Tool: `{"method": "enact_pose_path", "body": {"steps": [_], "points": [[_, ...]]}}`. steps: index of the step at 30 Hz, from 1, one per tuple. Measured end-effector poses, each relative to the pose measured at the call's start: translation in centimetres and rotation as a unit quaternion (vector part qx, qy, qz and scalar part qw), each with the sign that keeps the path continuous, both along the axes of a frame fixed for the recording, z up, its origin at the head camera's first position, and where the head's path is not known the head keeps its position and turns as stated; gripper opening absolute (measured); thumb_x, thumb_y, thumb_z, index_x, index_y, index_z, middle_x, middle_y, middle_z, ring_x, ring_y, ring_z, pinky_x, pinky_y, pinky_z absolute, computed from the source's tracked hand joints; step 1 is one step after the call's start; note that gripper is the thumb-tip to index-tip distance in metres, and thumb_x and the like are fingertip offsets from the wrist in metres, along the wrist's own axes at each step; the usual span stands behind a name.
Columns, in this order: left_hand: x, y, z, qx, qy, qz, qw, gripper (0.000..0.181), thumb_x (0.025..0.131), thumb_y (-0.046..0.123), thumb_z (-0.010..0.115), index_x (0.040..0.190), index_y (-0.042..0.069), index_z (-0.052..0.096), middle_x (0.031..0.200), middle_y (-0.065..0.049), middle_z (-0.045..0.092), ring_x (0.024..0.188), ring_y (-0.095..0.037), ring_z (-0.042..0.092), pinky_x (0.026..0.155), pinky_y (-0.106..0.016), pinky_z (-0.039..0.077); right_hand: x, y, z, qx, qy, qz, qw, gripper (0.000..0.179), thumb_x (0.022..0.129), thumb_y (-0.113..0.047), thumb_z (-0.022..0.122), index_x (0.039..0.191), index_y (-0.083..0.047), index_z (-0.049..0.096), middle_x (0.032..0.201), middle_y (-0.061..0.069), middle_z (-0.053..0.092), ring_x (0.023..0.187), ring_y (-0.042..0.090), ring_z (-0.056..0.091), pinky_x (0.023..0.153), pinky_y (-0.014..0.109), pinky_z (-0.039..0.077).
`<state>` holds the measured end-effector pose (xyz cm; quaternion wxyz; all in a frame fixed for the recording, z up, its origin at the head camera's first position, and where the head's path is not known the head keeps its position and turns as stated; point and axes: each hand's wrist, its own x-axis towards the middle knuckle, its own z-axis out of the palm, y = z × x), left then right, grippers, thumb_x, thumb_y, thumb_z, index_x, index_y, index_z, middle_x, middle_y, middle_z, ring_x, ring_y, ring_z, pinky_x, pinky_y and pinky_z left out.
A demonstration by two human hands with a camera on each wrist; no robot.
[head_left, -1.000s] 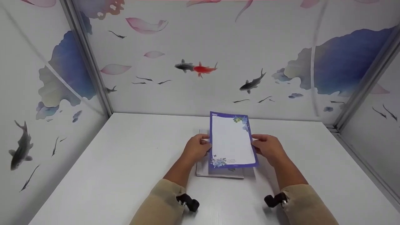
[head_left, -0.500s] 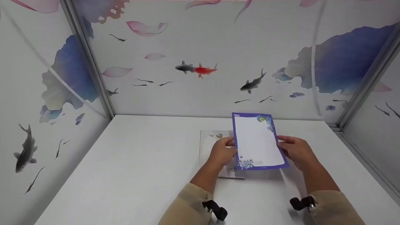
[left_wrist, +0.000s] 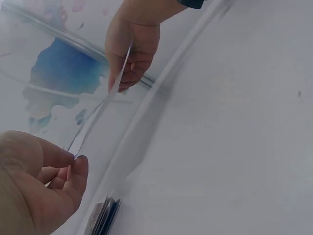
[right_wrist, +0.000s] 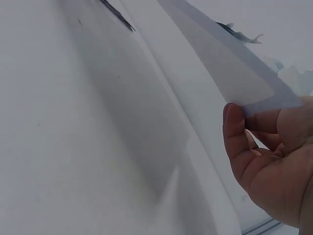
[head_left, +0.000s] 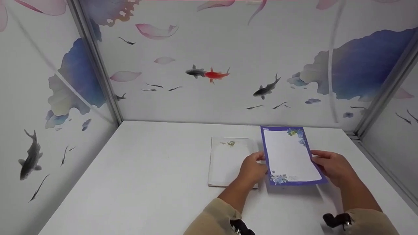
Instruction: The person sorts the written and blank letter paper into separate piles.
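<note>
Rising well to the left of the pale stack, a side wall bears a large grey fish and a blue patch, with a metal post at its back corner, left of and behind the stack. The back wall runs behind the stack, and on it a dark fish and a red fish touch. The stack lies flat on the white table, a small flower print near its far edge; your left wrist view shows several layers at its side.

On the near side of the stack is your left sleeve. Your left hand crosses the stack's right edge in the head view, thumb and fingers pinching the left edge of the purple-bordered sheet.

You have that sheet raised above the table, just right of the stack and apart from it, its printed face toward you, blue flowers at two opposite corners. A shadow falls beneath it.

Farther right of the stack, your right hand pinches the sheet's right edge between thumb and fingers. Your right sleeve comes in nearer you than the stack, a black mount at its cuff.
</note>
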<state>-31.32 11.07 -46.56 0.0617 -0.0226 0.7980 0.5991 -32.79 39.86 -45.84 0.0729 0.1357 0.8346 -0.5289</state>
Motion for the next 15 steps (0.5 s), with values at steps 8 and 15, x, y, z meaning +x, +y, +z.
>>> {"method": "enact_pose_path", "body": {"steps": [8, 15], "points": [[-0.3, -0.3, -1.0, -0.019, 0.02, -0.009, 0.9996, 0.046, 0.095, 0.005, 0.07, 0.14, 0.013, 0.07, 0.132, 0.003, 0.075, 0.124, -0.019, 0.068, 0.112, -0.04, 0.055, -0.4, 0.1, -1.0, 0.04, -0.002, -0.002, 0.9992, 0.054, 0.11, -0.027, 0.061, 0.158, -0.004, 0.051, 0.161, 0.026, 0.05, 0.114, 0.016, 0.067, 0.083, 0.018, 0.061], [-0.2, -0.3, -1.2, -0.048, -0.005, -0.025, 0.9985, 0.037, 0.099, 0.012, 0.071, 0.137, 0.013, 0.072, 0.132, 0.002, 0.075, 0.135, -0.022, 0.065, 0.117, -0.041, 0.052, -0.3, 0.3, -1.2, 0.092, -0.005, 0.01, 0.9957, 0.05, 0.108, -0.023, 0.063, 0.149, 0.003, 0.057, 0.144, 0.029, 0.063, 0.104, 0.021, 0.069, 0.079, 0.023, 0.062]]}}
